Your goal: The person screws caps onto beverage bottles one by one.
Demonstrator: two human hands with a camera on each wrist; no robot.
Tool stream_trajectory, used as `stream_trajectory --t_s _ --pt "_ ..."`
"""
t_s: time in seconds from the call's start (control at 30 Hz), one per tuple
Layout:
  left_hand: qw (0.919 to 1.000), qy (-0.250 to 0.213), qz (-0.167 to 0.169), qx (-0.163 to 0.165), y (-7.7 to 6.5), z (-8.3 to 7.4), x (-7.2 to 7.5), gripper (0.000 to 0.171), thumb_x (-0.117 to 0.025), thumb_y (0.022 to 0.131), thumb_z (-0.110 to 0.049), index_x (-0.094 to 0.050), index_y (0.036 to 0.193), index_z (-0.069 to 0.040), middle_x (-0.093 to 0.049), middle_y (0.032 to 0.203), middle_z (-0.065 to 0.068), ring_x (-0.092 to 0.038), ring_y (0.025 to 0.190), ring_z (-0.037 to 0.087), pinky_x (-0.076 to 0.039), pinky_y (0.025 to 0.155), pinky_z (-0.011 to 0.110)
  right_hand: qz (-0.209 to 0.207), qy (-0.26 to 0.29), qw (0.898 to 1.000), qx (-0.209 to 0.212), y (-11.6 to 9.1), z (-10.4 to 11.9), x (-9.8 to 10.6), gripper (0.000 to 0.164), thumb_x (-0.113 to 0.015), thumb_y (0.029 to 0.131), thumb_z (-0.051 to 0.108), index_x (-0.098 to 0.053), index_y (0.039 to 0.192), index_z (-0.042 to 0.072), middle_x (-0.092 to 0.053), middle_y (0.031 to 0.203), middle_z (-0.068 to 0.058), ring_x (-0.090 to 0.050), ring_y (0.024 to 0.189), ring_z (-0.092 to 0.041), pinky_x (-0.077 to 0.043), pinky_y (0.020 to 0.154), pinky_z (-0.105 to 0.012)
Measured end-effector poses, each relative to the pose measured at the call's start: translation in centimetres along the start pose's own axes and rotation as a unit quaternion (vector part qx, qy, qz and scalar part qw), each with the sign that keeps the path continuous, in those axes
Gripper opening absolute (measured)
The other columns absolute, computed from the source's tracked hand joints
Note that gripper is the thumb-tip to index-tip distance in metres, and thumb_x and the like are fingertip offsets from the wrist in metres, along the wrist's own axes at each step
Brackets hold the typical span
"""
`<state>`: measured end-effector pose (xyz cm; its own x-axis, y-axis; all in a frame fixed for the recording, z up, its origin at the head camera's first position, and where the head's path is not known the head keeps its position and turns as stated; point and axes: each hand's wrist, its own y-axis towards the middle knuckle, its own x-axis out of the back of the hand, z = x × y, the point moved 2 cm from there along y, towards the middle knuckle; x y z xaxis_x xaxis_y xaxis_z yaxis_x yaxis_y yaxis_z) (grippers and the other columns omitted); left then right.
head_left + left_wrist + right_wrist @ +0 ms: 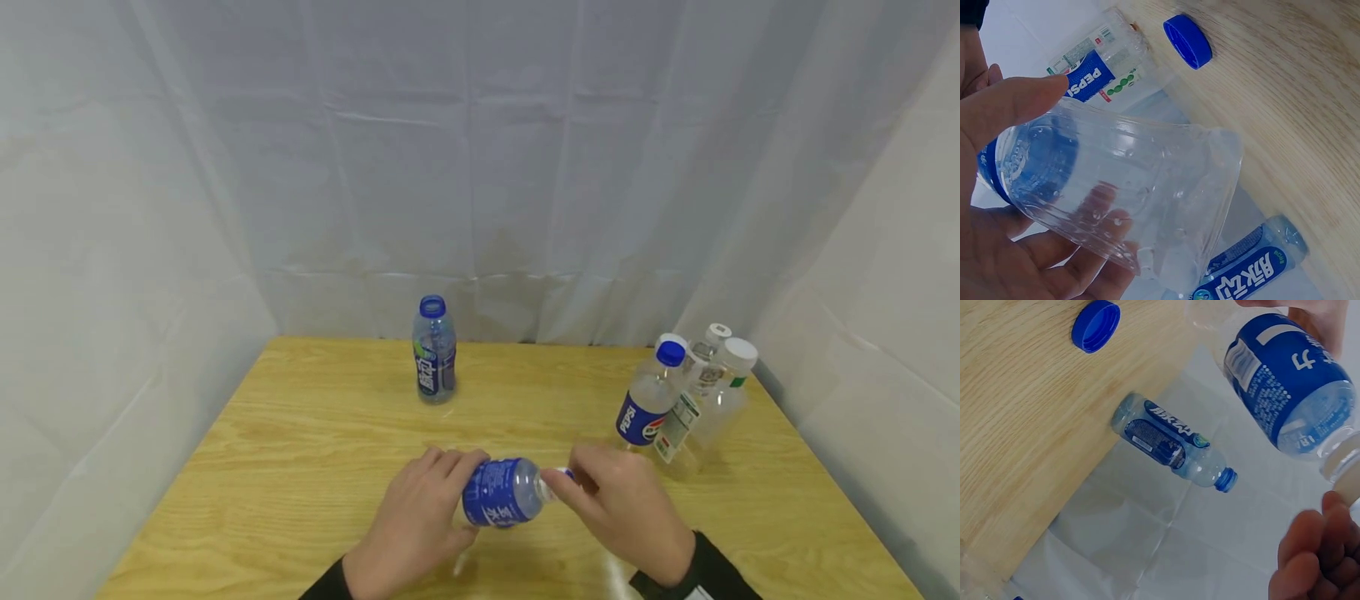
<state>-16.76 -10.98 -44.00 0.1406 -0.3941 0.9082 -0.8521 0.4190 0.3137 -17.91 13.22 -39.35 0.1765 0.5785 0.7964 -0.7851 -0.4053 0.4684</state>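
Observation:
A clear plastic bottle point(492, 492) with a blue label is held on its side above the table, its neck pointing right. My left hand point(423, 508) grips its lower body, thumb on one side and fingers on the other. At the neck, my right hand point(621, 504) pinches the mouth end, where a bit of white and blue shows between thumb and fingers. Whether that bit is a cap I cannot tell. Below the bottle, a loose blue cap point(1095, 326) lies on the tabletop; the bottle mostly hides it in the head view.
An uncapped blue-tinted bottle point(435, 358) stands near the table's back edge. On the right, a Pepsi bottle point(647, 404) with a blue cap stands against several clear bottles with white caps point(741, 354). White sheeting point(465, 167) hangs behind the wooden table point(315, 433) and at both sides.

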Motion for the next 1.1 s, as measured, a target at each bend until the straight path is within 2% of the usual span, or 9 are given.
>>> stream_trajectory --t_s 0.17,0.27,0.37,0.43,0.53,0.63,0.77,0.97,1.1 --pt "1.0 -0.004 0.006 0.004 0.0 -0.3 0.0 0.088 -0.093 0.064 -0.033 -0.053 0.142 -0.017 -0.067 0.123 0.001 -0.06 0.111 0.018 -0.055 0.095 0.044 -0.033 -0.018 0.998 0.04 -0.1 -0.3 -0.1 0.04 -0.074 0.092 0.03 -0.045 0.065 0.028 -0.033 0.059 0.021 -0.029 0.051 0.007 -0.026 0.045 -0.013" --pt "0.9999 -0.002 0.006 0.01 0.0 -0.3 -0.1 0.088 -0.092 0.065 -0.035 -0.053 0.141 -0.017 -0.067 0.124 0.001 -0.06 0.11 0.019 -0.055 0.095 0.044 -0.035 -0.03 0.997 0.057 -0.2 -0.6 0.2 0.028 -0.071 0.093 0.032 -0.056 0.072 0.025 -0.042 0.063 0.02 -0.035 0.054 0.007 -0.03 0.047 -0.011" --pt "0.9999 0.003 0.001 0.016 0.0 -0.1 -0.1 0.088 -0.092 0.064 -0.035 -0.054 0.141 -0.017 -0.067 0.124 0.001 -0.061 0.11 0.019 -0.055 0.095 0.045 -0.024 -0.024 0.996 0.076 -0.3 -0.9 0.7 0.015 -0.071 0.094 0.034 -0.069 0.099 0.019 -0.062 0.081 0.014 -0.052 0.066 0.004 -0.043 0.055 -0.013" --pt "0.9998 0.006 -0.002 0.019 0.0 0.0 -0.2 0.088 -0.093 0.064 -0.036 -0.054 0.141 -0.017 -0.068 0.124 0.001 -0.061 0.11 0.019 -0.055 0.095 0.045 -0.008 -0.007 0.995 0.098 -0.4 -1.0 1.0 0.034 -0.073 0.092 0.035 -0.067 0.122 0.019 -0.069 0.104 0.009 -0.063 0.084 -0.002 -0.055 0.067 -0.019" --pt "0.9997 0.009 -0.002 0.021 0.0 0.2 -0.2 0.088 -0.093 0.063 -0.036 -0.055 0.14 -0.017 -0.068 0.124 0.001 -0.061 0.11 0.019 -0.055 0.095 0.045 0.023 0.018 0.99 0.141 -0.4 -1.1 1.4 0.051 -0.077 0.09 0.03 -0.059 0.136 0.02 -0.064 0.126 0.006 -0.064 0.107 -0.01 -0.059 0.084 -0.028" --pt "0.9997 0.008 0.004 0.021 0.1 0.2 -0.1 0.088 -0.093 0.064 -0.035 -0.054 0.14 -0.017 -0.067 0.124 0.001 -0.061 0.109 0.019 -0.055 0.094 0.045 0.041 0.018 0.985 0.168 -0.4 -0.9 1.5 0.048 -0.078 0.089 0.023 -0.06 0.133 0.021 -0.061 0.124 0.008 -0.062 0.108 -0.009 -0.058 0.087 -0.028" --pt "0.9997 0.007 0.013 0.017 0.1 0.1 -0.1 0.087 -0.092 0.065 -0.035 -0.054 0.141 -0.016 -0.067 0.125 0.002 -0.06 0.11 0.019 -0.055 0.094 0.045 0.036 0.012 0.984 0.172 -0.4 -0.7 1.3 0.035 -0.078 0.089 0.021 -0.065 0.122 0.017 -0.061 0.114 0.012 -0.059 0.098 -0.003 -0.057 0.081 -0.022" --pt "0.9999 0.01 0.002 0.007 0.1 -0.1 -0.1 0.087 -0.092 0.064 -0.035 -0.055 0.14 -0.016 -0.067 0.123 0.002 -0.061 0.11 0.019 -0.056 0.093 0.044 0.031 -0.015 0.991 0.128 -0.3 -0.7 1.0 0.017 -0.072 0.093 0.035 -0.064 0.101 0.022 -0.056 0.09 0.017 -0.05 0.078 0.004 -0.05 0.065 -0.015" --pt "0.9998 0.012 -0.013 -0.003 0.1 -0.3 -0.1 0.087 -0.093 0.062 -0.034 -0.055 0.139 -0.018 -0.068 0.121 0.0 -0.061 0.109 0.018 -0.055 0.093 0.042 0.028 -0.047 0.995 0.078 -0.3 -0.6 0.5 0.024 -0.069 0.095 0.039 -0.056 0.08 0.025 -0.046 0.071 0.018 -0.04 0.063 0.005 -0.038 0.054 -0.013"
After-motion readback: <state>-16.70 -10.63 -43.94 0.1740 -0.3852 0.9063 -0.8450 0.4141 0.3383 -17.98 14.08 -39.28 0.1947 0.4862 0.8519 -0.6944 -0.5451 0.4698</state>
